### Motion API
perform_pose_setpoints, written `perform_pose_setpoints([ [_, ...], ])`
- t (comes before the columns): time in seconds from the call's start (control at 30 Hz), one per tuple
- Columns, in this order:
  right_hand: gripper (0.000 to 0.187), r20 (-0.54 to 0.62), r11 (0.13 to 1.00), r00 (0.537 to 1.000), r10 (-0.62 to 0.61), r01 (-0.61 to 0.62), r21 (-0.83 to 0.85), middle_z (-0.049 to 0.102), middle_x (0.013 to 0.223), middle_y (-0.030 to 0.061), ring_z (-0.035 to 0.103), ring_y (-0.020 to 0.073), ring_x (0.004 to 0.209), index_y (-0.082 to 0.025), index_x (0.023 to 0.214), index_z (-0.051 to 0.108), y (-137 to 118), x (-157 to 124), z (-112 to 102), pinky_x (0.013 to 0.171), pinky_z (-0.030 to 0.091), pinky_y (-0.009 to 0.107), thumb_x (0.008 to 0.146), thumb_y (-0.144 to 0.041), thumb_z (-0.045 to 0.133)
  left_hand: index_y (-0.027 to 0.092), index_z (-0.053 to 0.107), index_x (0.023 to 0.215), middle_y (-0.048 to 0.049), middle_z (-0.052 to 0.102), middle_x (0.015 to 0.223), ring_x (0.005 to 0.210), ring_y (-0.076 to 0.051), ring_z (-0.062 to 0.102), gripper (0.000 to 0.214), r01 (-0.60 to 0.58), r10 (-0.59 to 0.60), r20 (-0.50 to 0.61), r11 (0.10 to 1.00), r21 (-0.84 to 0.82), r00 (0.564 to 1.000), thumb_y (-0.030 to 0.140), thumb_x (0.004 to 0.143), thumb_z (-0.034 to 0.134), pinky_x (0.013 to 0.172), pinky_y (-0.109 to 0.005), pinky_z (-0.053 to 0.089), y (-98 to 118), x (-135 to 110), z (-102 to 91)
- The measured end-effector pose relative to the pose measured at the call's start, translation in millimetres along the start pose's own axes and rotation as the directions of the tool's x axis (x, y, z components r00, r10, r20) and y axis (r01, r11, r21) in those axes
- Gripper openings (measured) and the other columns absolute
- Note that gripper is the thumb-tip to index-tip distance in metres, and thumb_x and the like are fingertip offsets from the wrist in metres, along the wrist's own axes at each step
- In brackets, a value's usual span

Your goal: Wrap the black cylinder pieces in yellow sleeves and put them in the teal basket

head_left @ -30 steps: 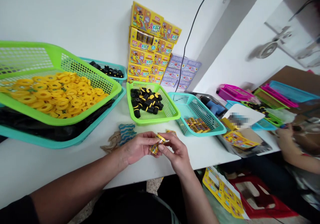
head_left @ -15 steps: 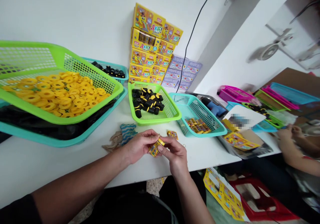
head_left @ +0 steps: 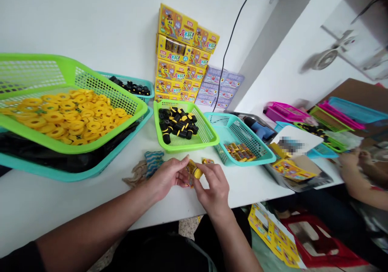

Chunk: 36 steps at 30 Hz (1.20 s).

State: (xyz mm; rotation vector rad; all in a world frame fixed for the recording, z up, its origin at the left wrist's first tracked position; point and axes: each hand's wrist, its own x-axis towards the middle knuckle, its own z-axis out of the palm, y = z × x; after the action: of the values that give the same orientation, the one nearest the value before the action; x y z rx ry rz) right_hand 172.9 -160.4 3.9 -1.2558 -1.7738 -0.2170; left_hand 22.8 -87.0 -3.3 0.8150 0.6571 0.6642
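Observation:
My right hand (head_left: pixel 214 187) grips a small cylinder (head_left: pixel 197 173) between thumb and fingertips. It has a yellow end and a printed, colourful wrap around its side. Close against its left side is my left hand (head_left: pixel 169 175), thumb raised and apart from loosely curled fingers. Whether those fingers touch the cylinder is hard to tell. Part of an orange printed piece (head_left: pixel 190 180) shows below the cylinder, between the hands. Just behind my right fingers lies a small printed packet (head_left: pixel 207 161) on the white table (head_left: pixel 133 217).
Ahead, a green basket (head_left: pixel 206 136) holds black-and-yellow cylinders. Yellow rings (head_left: pixel 75 114) fill a larger green basket at left. A teal basket (head_left: pixel 263 158) holds printed pieces. Crumpled cloths (head_left: pixel 145 169) lie left of my hands. Yellow boxes (head_left: pixel 176 49) stand stacked behind. A co-worker's hands (head_left: pixel 353 159) are far right.
The cylinder has turned so its yellow end faces me more. My left thumb has lifted away from the right fingers, and the hands sit slightly further apart.

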Motion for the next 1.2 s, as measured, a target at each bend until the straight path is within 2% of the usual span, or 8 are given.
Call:
perform_pose_setpoints([
  [0.1, 0.050, 0.039, 0.986, 0.988, -0.148, 0.151, -0.072, 0.061, 0.100, 0.0094, 0.058, 0.0218, 0.090, -0.026, 0.132, 0.053, -1, -4, 5, 0.077, 0.053, 0.039, 0.086, -0.007, 0.055, 0.011, 0.062, 0.072, -0.0045, 0.061, 0.060, 0.052, -0.012, 0.055, 0.053, 0.145, -0.138, 0.068, 0.985, -0.096, 0.988, 0.063, 0.073, 0.070, 0.050, -0.023, 0.038, 0, 2, -1.1],
  [0.17, 0.051, 0.052, 0.988, 0.987, -0.151, 0.153, -0.031, 0.061, 0.104, 0.0100, 0.058, 0.0225, 0.094, -0.025, 0.134, 0.051, -4, -4, 6, 0.080, 0.053, 0.040, 0.087, -0.008, 0.056, 0.011, 0.064, 0.071, -0.0033, 0.061, 0.061, 0.052, -0.011, 0.054, 0.044, 0.142, -0.135, 0.059, 0.978, -0.153, 0.989, 0.053, 0.073, 0.075, 0.051, -0.022, 0.038, 2, 2, -1.4],
  [0.33, 0.039, 0.024, 0.976, 0.989, 0.146, -0.148, 0.160, 0.062, 0.104, 0.0093, 0.059, 0.0229, 0.095, -0.023, 0.125, 0.058, -7, -5, 6, 0.077, 0.054, 0.038, 0.087, -0.022, 0.066, 0.011, 0.068, 0.081, -0.0069, 0.066, 0.074, 0.060, -0.013, 0.057, 0.025, 0.076, -0.056, 0.090, 0.967, -0.243, 0.994, 0.035, 0.078, 0.073, 0.057, -0.024, 0.044, 7, 1, -1.5],
  [0.4, 0.030, 0.014, 0.969, 0.984, 0.176, -0.176, 0.173, 0.062, 0.098, 0.0074, 0.060, 0.0205, 0.089, -0.024, 0.119, 0.062, -5, -6, 9, 0.073, 0.053, 0.035, 0.089, -0.021, 0.064, 0.011, 0.069, 0.084, -0.0077, 0.067, 0.078, 0.064, -0.014, 0.059, 0.018, 0.082, -0.053, 0.109, 0.955, -0.284, 0.993, 0.028, 0.081, 0.070, 0.060, -0.025, 0.047, 8, 2, -1.8],
  [0.57, 0.037, 0.001, 1.000, 1.000, 0.011, -0.011, -0.024, 0.063, 0.099, 0.0090, 0.059, 0.0212, 0.089, -0.023, 0.124, 0.060, 0, -9, 17, 0.077, 0.052, 0.038, 0.088, -0.017, 0.064, 0.010, 0.069, 0.090, -0.0064, 0.068, 0.081, 0.067, -0.014, 0.061, 0.011, 0.108, -0.116, 0.002, 0.913, -0.393, 0.993, 0.012, 0.084, 0.060, 0.059, -0.023, 0.047, 9, 3, -1.8],
  [0.7, 0.036, 0.034, 0.985, 0.996, -0.080, 0.085, -0.148, 0.064, 0.097, 0.0104, 0.059, 0.0220, 0.085, -0.021, 0.124, 0.061, 1, -10, 21, 0.072, 0.052, 0.039, 0.089, -0.014, 0.061, 0.010, 0.068, 0.088, -0.0056, 0.066, 0.079, 0.063, -0.013, 0.060, 0.010, 0.103, -0.122, -0.021, 0.906, -0.410, 0.992, 0.017, 0.087, 0.060, 0.057, -0.025, 0.047, 8, 1, 0.8],
  [0.93, 0.038, -0.058, 0.995, 0.996, 0.063, -0.059, 0.082, 0.065, 0.100, 0.0080, 0.061, 0.0197, 0.089, -0.022, 0.127, 0.058, -1, -12, 22, 0.075, 0.053, 0.035, 0.089, -0.013, 0.062, 0.010, 0.068, 0.090, -0.0069, 0.064, 0.074, 0.060, -0.013, 0.058, 0.019, 0.133, -0.129, 0.032, 0.935, -0.328, 0.991, 0.023, 0.093, 0.054, 0.054, -0.025, 0.045, 10, -1, 4.6],
  [1.2, 0.036, -0.024, 0.997, 0.999, 0.030, -0.028, 0.065, 0.066, 0.096, 0.0077, 0.061, 0.0183, 0.084, -0.022, 0.123, 0.062, 1, -13, 22, 0.072, 0.054, 0.033, 0.089, -0.011, 0.061, 0.011, 0.068, 0.085, -0.0062, 0.064, 0.071, 0.058, -0.012, 0.057, 0.017, 0.139, -0.152, -0.023, 0.950, -0.280, 0.988, 0.026, 0.089, 0.062, 0.056, -0.022, 0.044, 3, 2, 2.4],
])
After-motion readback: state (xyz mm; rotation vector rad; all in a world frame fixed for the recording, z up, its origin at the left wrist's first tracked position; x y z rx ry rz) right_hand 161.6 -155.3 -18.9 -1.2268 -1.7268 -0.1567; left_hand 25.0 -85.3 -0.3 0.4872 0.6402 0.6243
